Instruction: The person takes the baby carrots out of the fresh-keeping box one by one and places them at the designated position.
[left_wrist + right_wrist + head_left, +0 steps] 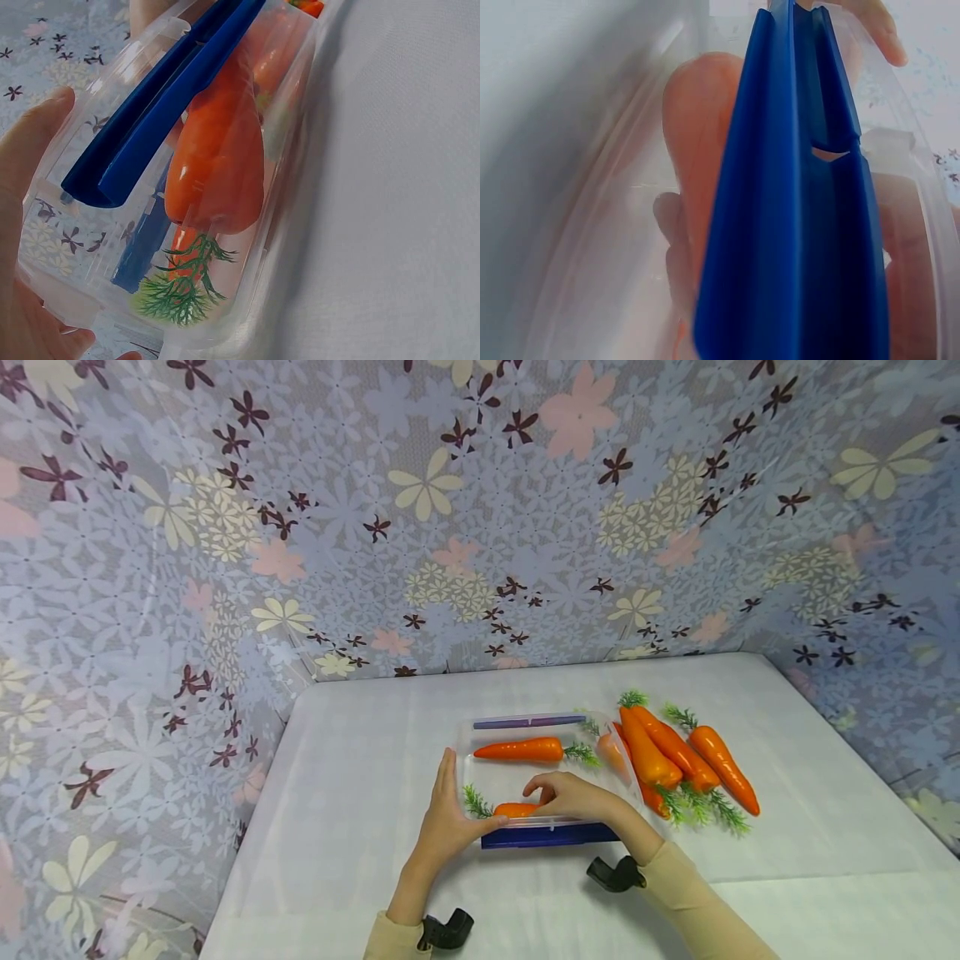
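Observation:
A clear plastic box (pixel 517 779) with blue latches (pixel 551 837) stands on the white table. One orange carrot (pixel 517 749) lies along its far side. My right hand (pixel 573 795) reaches over the near rim, fingers curled on a second carrot (pixel 513 810) low inside the box. My left hand (pixel 447 814) presses flat against the box's left wall, fingers straight and thumb along the near corner. In the left wrist view the held carrot (pixel 217 165) shows through the clear wall under a blue latch (pixel 165 97), with its green top (pixel 180 289) near my left hand (pixel 30 150). The right wrist view is filled by a blue latch (pixel 795 225) and the blurred carrot (pixel 697 127).
Several loose carrots (pixel 678 758) lie in a pile right of the box, touching its right wall. Flowered cloth (pixel 450 527) hangs behind and on both sides of the table (pixel 360 760). Black wrist mounts (pixel 617 874) sit on both forearms.

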The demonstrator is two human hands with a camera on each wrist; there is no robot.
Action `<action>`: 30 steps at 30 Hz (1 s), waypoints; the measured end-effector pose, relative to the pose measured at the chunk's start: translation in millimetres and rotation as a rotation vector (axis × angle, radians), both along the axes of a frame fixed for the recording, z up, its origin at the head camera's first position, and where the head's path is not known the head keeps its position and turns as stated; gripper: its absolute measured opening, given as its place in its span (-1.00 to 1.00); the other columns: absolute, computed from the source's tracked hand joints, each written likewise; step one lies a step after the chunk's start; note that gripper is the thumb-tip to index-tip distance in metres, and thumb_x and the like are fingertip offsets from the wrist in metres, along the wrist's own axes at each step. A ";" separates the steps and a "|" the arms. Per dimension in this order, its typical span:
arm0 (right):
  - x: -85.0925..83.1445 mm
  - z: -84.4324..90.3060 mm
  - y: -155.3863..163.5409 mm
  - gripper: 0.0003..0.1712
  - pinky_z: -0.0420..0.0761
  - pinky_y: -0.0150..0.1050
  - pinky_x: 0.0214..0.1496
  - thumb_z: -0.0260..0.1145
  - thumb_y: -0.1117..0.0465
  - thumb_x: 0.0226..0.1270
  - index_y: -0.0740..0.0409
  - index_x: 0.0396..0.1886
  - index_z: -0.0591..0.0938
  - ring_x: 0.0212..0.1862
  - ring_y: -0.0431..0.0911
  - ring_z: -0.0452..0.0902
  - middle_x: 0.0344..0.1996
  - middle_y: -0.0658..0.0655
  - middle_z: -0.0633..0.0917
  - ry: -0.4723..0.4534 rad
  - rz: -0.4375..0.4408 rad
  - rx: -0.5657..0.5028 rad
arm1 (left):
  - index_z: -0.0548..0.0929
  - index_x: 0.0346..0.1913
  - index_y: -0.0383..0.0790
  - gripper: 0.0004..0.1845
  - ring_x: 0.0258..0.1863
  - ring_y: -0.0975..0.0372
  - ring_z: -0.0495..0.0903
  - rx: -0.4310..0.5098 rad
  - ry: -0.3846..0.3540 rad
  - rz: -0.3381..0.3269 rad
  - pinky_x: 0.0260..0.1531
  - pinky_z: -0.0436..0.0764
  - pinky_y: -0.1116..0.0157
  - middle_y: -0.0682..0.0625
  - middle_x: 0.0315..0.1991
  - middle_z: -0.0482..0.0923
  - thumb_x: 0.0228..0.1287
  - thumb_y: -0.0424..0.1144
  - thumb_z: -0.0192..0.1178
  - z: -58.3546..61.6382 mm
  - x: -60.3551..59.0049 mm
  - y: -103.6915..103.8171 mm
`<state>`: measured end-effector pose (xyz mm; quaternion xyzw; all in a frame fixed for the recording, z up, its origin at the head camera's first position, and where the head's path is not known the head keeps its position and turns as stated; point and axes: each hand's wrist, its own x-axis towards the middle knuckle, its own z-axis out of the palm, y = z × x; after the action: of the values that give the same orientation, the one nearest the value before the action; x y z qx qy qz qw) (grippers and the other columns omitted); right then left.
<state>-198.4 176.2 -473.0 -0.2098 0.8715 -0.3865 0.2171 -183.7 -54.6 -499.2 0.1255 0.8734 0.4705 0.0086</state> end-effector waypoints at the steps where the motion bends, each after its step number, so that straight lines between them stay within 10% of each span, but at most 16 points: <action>1: 0.0 -0.1 0.1 -0.62 0.53 -0.38 -0.30 0.28 0.18 0.12 0.28 -0.08 0.54 -0.43 -0.20 0.48 -0.42 0.13 0.66 -0.001 -0.002 -0.003 | -0.22 0.42 -0.13 0.31 0.42 0.06 -0.12 0.000 0.001 -0.001 0.29 0.11 -0.09 0.05 0.45 -0.29 -0.33 0.20 0.41 0.0 0.1 -0.2; 30: 10.9 26.6 -3.6 -0.47 0.57 -0.37 -0.36 0.44 0.09 -0.07 0.12 -0.03 0.56 -0.40 -0.12 0.56 -0.35 0.14 0.68 0.549 -0.535 -0.061 | -0.22 0.42 -0.07 0.27 0.43 0.07 -0.14 -0.010 -0.026 0.009 0.30 0.06 -0.09 0.07 0.45 -0.31 -0.28 0.16 0.41 0.2 0.4 0.2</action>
<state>-187.5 172.6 -446.4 -0.0773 0.9091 -0.3849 -0.1392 -183.3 -54.4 -499.0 0.1156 0.8760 0.4678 0.0183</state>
